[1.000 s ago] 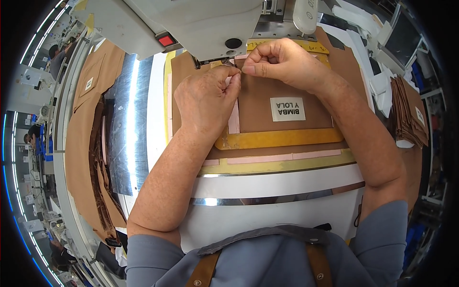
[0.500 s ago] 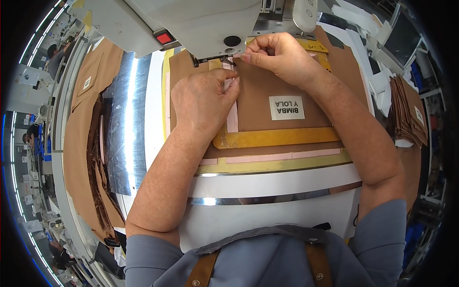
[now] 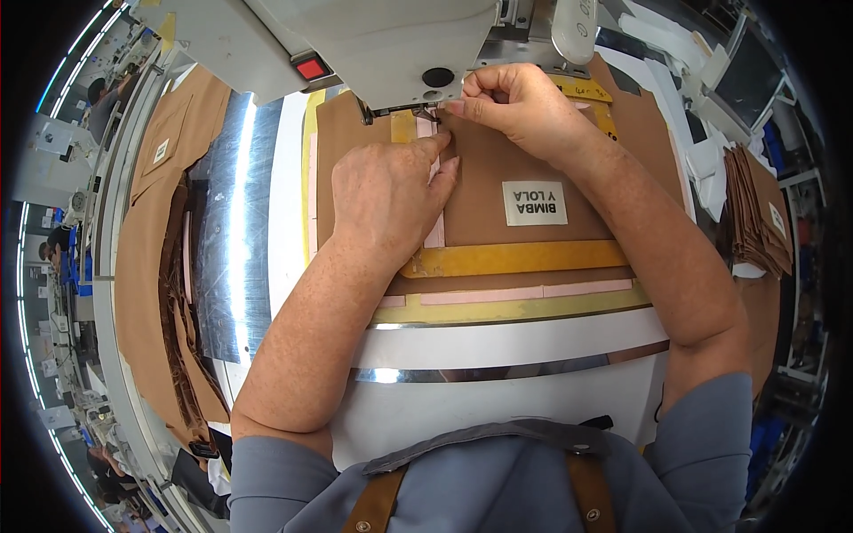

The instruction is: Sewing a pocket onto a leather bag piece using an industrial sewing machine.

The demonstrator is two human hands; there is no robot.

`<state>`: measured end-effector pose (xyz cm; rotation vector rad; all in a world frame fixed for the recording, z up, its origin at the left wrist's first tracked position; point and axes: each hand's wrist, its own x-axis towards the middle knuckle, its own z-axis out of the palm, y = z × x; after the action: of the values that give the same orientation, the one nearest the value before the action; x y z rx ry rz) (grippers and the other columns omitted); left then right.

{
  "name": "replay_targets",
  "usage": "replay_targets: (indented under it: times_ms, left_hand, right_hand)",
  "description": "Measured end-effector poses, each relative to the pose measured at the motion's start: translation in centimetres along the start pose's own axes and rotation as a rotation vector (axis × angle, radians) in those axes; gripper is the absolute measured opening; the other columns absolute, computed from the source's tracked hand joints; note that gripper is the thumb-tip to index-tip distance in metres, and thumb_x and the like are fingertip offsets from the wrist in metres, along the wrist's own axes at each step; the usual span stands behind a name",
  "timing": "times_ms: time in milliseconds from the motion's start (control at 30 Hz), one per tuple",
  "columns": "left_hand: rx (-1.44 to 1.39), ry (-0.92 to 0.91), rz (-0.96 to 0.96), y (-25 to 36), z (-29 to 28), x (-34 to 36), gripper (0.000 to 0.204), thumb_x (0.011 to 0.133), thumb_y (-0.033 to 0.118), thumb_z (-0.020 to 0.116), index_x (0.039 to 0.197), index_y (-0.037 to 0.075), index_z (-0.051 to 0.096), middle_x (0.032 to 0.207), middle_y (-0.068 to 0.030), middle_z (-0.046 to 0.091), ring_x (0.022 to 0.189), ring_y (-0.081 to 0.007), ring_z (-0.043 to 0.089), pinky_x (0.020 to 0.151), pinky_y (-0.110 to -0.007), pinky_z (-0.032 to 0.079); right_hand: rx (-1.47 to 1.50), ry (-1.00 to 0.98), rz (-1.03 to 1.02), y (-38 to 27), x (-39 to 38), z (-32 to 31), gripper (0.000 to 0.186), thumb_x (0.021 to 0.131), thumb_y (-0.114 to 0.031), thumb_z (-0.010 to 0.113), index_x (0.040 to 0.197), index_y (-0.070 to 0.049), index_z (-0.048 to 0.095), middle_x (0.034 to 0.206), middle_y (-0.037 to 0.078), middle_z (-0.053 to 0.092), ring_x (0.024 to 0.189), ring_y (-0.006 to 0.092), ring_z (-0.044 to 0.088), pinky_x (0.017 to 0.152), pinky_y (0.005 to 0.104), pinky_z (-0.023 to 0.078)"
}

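Note:
Under the head of a white sewing machine (image 3: pixel 382 53) lies a brown panel (image 3: pixel 487 169) with a pale printed label (image 3: pixel 535 204). My left hand (image 3: pixel 384 191) rests on the panel, index finger stretched toward the presser foot (image 3: pixel 428 114) and thumb held apart; its other fingers are bent under. Beneath its fingers runs a pale pink strip (image 3: pixel 434 233). My right hand (image 3: pixel 524 108) is just right of the needle area, thumb and index finger pinched together. Whatever is in that pinch is too small to make out. An amber template frame (image 3: pixel 524 258) lies over the panel.
Brown pieces (image 3: pixel 147 293) are heaped along the left side, beside a shiny metal plate (image 3: pixel 235 266). A stack of brown labelled pieces (image 3: pixel 755 213) is at the right. A pale yellow board (image 3: pixel 498 307) with pink strips borders the panel's near edge. Other people sit far left.
My left hand has loosened its pinch: the index finger and thumb are now apart, and the hand has shifted slightly right. The right hand keeps its pinch almost in place.

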<state>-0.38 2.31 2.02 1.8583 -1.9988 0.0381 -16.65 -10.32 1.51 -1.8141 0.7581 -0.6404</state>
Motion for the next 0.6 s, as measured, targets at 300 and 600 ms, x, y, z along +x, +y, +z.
replay_targets:
  times_ms: [300,600]
  left_hand:
    - [0.012,-0.061,-0.039,0.45,-0.40,0.05,0.028,0.093,0.036,0.066,0.111,0.018,0.079,0.065,-0.0137,0.067,0.064,-0.0320,0.068,0.066,-0.043,0.055]
    - [0.016,-0.055,-0.024,0.28,-0.25,0.13,0.027,0.093,0.035,0.066,0.110,0.018,0.079,0.066,-0.0141,0.068,0.065,-0.0323,0.069,0.067,-0.043,0.055]
  right_hand:
    - [-0.072,-0.005,-0.004,0.23,0.13,0.01,0.026,0.094,-0.024,0.075,0.087,0.001,0.071,0.077,0.001,0.067,0.072,0.0069,0.055,0.067,0.0277,0.049]
    - [-0.173,0.022,-0.031,0.16,0.19,-0.05,0.031,0.093,-0.026,0.075,0.081,0.001,0.068,0.067,0.001,0.060,0.064,0.0075,0.048,0.060,0.0293,0.045]
